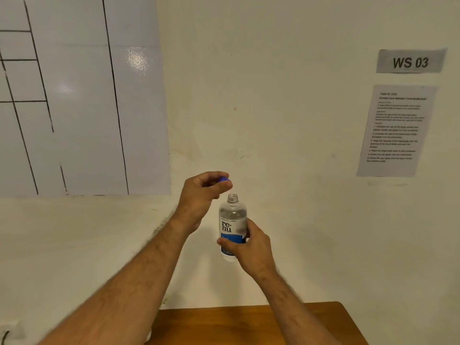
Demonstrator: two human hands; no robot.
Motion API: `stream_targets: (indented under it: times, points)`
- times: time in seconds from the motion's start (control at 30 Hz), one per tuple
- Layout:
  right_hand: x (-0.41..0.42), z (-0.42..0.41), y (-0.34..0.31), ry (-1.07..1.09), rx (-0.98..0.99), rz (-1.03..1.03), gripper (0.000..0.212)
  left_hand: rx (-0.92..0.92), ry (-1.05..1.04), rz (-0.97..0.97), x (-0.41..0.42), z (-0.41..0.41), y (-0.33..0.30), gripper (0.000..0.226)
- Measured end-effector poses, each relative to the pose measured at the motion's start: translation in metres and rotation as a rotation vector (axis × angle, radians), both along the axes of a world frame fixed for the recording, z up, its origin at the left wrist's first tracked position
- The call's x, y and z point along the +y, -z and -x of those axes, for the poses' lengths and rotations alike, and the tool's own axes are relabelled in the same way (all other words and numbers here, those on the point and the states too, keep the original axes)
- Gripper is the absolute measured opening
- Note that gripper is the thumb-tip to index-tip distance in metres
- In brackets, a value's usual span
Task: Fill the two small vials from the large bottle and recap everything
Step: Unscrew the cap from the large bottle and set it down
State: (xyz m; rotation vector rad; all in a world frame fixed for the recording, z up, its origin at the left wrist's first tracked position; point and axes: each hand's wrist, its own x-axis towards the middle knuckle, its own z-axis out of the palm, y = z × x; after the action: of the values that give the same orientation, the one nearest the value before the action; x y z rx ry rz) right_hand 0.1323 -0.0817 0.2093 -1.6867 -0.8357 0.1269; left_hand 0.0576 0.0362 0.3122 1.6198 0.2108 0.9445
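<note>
The renu contact lens solution bottle (232,227) is held upright in mid-air, in front of the cream wall (286,108) and above the far edge of the wooden table (331,322). It is gripped around its lower half by the right hand (249,245), fingers wrapped over the blue band of the label. The threaded neck is bare and open at the top, and clear liquid can be seen through the upper part of the bottle. Just above and to the left of that open neck, the blue cap (223,180) is pinched in the fingertips of the left hand (202,195), clear of the bottle and not touching it. Both forearms are stretched forward, bare. On the wall to the right, a grey sign reading "WS 03" (410,61) is seen, with a printed instruction sheet (395,130) below it; its text is too blurred to read. To the left, a glossy white board with black lines (79,95) is fixed to the wall. The two small vials are not in view.
</note>
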Motion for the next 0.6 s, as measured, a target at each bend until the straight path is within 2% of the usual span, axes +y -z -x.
stream_targets:
  times: [0.17,0.3,0.43,0.6]
  points:
    - [0.001,-0.003,0.010,0.015,0.026,0.005,0.065,-0.086,0.034,0.145,0.006,0.008,0.022,0.026]
    - [0.002,-0.004,0.029,0.023,0.041,0.028,0.066,-0.080,0.047,0.170,0.013,0.014,0.050,0.034]
    - [0.005,-0.002,0.057,0.034,0.070,0.041,0.070,-0.060,-0.048,0.136,0.020,0.021,0.087,0.026]
    - [0.007,-0.001,0.104,0.051,0.133,0.076,0.078,-0.002,-0.087,0.181,0.030,0.030,0.139,0.028]
